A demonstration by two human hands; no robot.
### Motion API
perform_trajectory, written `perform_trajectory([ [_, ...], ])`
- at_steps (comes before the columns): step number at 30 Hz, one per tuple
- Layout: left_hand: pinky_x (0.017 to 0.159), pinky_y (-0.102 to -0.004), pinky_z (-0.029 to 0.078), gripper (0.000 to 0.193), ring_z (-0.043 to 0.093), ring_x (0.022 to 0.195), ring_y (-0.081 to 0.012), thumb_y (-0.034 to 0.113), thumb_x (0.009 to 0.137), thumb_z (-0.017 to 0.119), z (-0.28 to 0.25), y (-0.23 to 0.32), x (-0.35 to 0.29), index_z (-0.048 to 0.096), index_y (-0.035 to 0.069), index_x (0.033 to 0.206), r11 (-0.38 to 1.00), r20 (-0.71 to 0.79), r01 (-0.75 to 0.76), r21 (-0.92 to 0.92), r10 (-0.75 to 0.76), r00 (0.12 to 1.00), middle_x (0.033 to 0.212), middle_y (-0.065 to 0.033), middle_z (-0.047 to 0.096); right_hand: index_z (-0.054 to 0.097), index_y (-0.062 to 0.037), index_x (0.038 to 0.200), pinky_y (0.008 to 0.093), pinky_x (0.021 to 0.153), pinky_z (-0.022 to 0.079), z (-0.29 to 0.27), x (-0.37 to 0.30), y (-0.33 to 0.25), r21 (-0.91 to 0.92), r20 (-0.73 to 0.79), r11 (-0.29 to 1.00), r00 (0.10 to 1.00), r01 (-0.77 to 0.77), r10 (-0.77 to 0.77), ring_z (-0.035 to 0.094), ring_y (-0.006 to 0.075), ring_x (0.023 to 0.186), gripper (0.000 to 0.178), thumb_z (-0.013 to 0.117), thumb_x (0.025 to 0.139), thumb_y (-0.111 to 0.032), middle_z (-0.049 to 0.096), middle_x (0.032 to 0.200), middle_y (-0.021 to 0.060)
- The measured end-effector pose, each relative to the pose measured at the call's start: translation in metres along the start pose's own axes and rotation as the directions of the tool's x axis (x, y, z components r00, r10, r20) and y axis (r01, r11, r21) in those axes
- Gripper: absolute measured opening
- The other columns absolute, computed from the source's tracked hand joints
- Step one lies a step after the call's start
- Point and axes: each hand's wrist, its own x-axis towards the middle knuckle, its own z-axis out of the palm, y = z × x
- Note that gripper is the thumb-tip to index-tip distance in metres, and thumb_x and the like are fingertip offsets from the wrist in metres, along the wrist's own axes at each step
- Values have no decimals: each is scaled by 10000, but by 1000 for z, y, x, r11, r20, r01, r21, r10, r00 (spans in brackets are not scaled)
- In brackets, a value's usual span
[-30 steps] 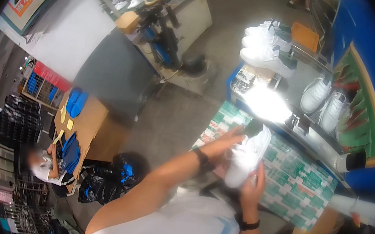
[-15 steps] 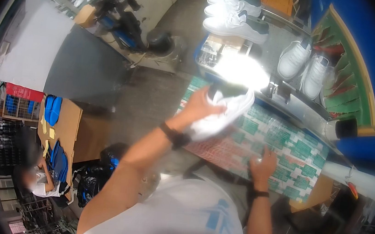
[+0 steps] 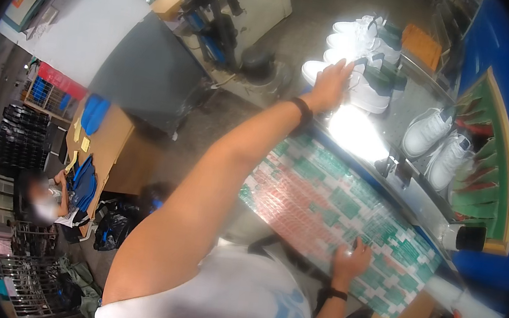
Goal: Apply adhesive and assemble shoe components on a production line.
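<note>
Table (image 3: 409,123): long metal-topped surface, glaring under a lamp, running from upper middle to lower right.
Patterned mat (image 3: 330,211): green, red and white printed sheet covering the near part of the table.
Blue and green board (image 3: 487,154): stands along the table's far edge, at right.
White sneakers, row of three or so (image 3: 368,46): at the far end of the table, dark green heel tabs, lying close together.
White sneakers, second pair (image 3: 438,145): side by side near the board, well apart from both hands.
White sneaker, nearest of the row (image 3: 368,93): lies flat on the table under the left hand.
Left hand (image 3: 332,83): arm stretched out, fingers loosely spread, resting on the sneaker's toe end; black wristband.
Right hand (image 3: 351,261): palm down on the mat, fingers lightly spread, holding nothing; black wristband.
</note>
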Motion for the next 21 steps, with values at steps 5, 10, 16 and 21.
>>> perform_trajectory([
  [5,1300,-527,380,869,400,1590,-492,157,826,908,54,102,-19,527,13,1594,945,-89,-257,-204,243,966,1702,-297,413,779,-83,1295,541,883,584,-6,7,-2,5,-35,1000,999,28,-28,694,423,1047,524,799,799,-250,675,1200,221],
  [10,1289,-549,397,969,432,1560,-520,376,806,921,125,192,56,519,-89,1555,814,307,53,-579,158,938,1594,-366,520,790,-84,1260,534,858,577,-6,3,1,7,4,1000,1000,-17,17,688,409,1006,506,800,782,-251,670,1151,200],
  [16,1248,-582,439,1203,502,1497,-531,506,763,971,225,219,108,342,-119,1575,879,378,344,-330,-211,902,1599,-376,501,799,-84,1233,519,836,570,-2,8,-5,77,36,997,999,-26,23,678,388,976,492,802,771,-253,661,1094,183],
  [21,1190,-526,508,1242,604,1405,-495,535,678,1021,251,215,136,375,-98,1529,881,396,338,-331,-195,897,1493,-340,590,804,-86,1221,519,843,566,-3,2,3,46,33,998,999,-36,34,677,371,979,484,799,767,-253,662,1095,176],
])
